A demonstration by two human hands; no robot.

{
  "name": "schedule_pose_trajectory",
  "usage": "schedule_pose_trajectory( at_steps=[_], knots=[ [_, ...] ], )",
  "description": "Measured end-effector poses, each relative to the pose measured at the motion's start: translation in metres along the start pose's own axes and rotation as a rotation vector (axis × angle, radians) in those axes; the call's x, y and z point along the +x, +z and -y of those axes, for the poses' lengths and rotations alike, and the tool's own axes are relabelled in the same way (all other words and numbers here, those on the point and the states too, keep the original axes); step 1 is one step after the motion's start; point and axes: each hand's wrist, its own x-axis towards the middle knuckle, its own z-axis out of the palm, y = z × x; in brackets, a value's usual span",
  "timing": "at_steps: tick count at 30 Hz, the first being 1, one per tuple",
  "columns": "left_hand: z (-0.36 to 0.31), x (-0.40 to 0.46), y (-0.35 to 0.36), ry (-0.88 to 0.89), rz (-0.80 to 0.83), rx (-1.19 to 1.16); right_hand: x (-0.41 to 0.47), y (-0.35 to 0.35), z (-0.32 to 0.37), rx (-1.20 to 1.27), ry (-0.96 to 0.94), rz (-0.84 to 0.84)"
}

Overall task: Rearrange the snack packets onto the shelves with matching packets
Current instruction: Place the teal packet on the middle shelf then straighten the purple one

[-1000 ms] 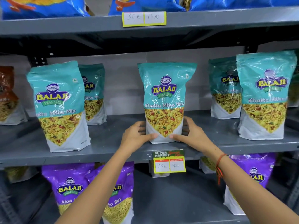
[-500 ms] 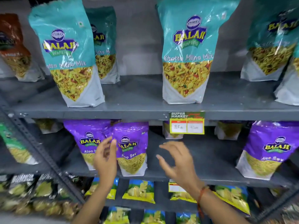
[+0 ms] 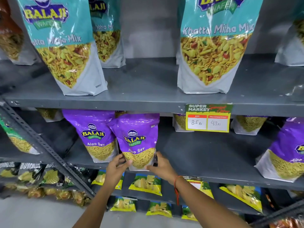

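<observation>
The grey middle shelf in front of me carries the purple Aloo Sev packets, and above it the upper shelf holds the teal Khatta Mitha Mix packets, so this row already matches what I have hold of. The Aloo Sev packet I am handling stands upright at the front edge of the middle shelf, left of its centre, its left side overlapping a neighbouring Aloo Sev packet that stands just behind and beside it. My left hand is closed on the packet's lower left corner and my right hand on its lower right corner, so both hold it low, near the base. I judge the main risk to be that low grip: the tall, loosely filled top could flop forward over the front edge, and the packet would drop toward the yellow chip packets on the shelf below. Sliding it could also drag the neighbour, since the two touch, and tip that one. The film looks slick, so a pinch at the corners alone might slip. The price tag hangs clear to the right.
</observation>
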Motion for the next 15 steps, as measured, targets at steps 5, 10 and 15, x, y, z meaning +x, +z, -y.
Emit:
schedule_pose_trajectory(
  at_steps=[5,10,15],
  knots=[
    [-0.007,-0.006,0.026,0.053,0.047,-0.011,-0.01,-0.023,-0.016,0.054,-0.011,-0.059],
    [-0.024,-0.015,0.075,0.089,0.131,0.034,-0.034,-0.069,-0.032,0.067,0.032,-0.162],
    [-0.036,-0.018,0.128,0.118,0.17,0.047,-0.058,-0.111,-0.046,0.079,0.098,-0.257]
  ],
)
